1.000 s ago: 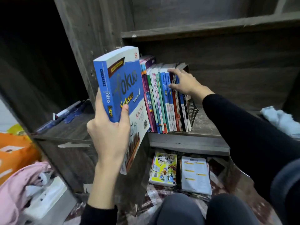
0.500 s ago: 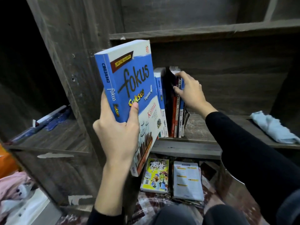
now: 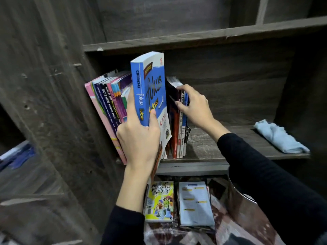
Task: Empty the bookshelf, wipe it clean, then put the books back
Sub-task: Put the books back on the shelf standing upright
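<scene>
Here, a dark wooden bookshelf [image 3: 212,145] fills the view. At far left, on a lower board, lie some blurred blue things [image 3: 16,156]. Inside the main compartment, a bundle of books [image 3: 109,103] leans left against the side wall, pink cover outermost. Just right of it, the left hand [image 3: 139,137] grips a thick blue book [image 3: 150,89] titled "Fokus", fingers wrapped behind the spine and thumb pressed on the front cover. The book stands nearly upright in the gap between the leaning bundle and a short row of upright books [image 3: 178,131]. Its lower edge is hidden by the hand. The right hand [image 3: 194,105], in a black sleeve, curls its fingers round the tops of that row, holding it to the right. Below the shelf board lie a yellow comic [image 3: 159,200] and, beside it, a pale booklet [image 3: 194,204], both flat. At far right on the same board rests a crumpled light blue cloth [image 3: 279,137], well apart from the books.
</scene>
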{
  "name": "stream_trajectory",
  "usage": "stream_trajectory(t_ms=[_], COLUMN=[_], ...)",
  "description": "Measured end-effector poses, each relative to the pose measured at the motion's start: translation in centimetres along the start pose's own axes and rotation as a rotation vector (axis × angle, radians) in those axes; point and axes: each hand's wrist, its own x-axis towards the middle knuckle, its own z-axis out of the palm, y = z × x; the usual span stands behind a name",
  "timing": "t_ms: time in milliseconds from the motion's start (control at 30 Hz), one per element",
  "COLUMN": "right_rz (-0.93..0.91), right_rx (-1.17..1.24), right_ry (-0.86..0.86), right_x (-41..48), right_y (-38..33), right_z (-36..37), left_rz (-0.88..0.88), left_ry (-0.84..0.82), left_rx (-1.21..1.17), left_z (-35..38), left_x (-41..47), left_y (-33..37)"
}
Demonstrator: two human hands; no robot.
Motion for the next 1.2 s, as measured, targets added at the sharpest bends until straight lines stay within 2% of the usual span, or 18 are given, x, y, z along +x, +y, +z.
stream_trajectory(t_ms=[200,367,467,567,700,900,1000,1100,1200], right_rz=[-0.007,-0.041,-0.081,-0.082,-0.102,-0.107,-0.003,0.196,0.304], right_rx=[-0.017,-0.034,-0.061,-0.073,-0.078,-0.060,0.176,0.428,0.443], right_ry=[0.034,0.044,0.034,0.015,-0.011,0.029,-0.015,-0.049,-0.114], right_x=[-0.2,0.3,0.6,1.1,1.7,1.4,0.5,-1.9,-5.5], right_y=[0.2,0.3,0.0,-0.4,-1.2,-1.5,-0.3,2.0,4.4], right_z=[0.5,1.1,1.8,2.5,3.4,3.7,3.3,4.0,6.0], left_rz=[-0.018,0.092,0.014,-0.080,-0.002,-0.056,-0.040,-0.023,0.014], left_ry=[-0.039,-0.058,-0.058,0.009,0.127,-0.005,-0.152,-0.296,-0.270], left_rx=[0.071,0.069,0.049,0.103,0.139,-0.009,-0.083,0.008,0.108], left_z=[3.7,7.2,9.0,10.6,11.7,11.7,10.2,9.2,9.1], left_x=[-1.6,-4.2,-5.1,-4.1,-2.9,-3.3,-6.5,-9.3,-9.7], left_y=[-2.1,-5.0,-6.8,-8.6,-10.1,-11.1,-12.1,-13.6,-14.0])
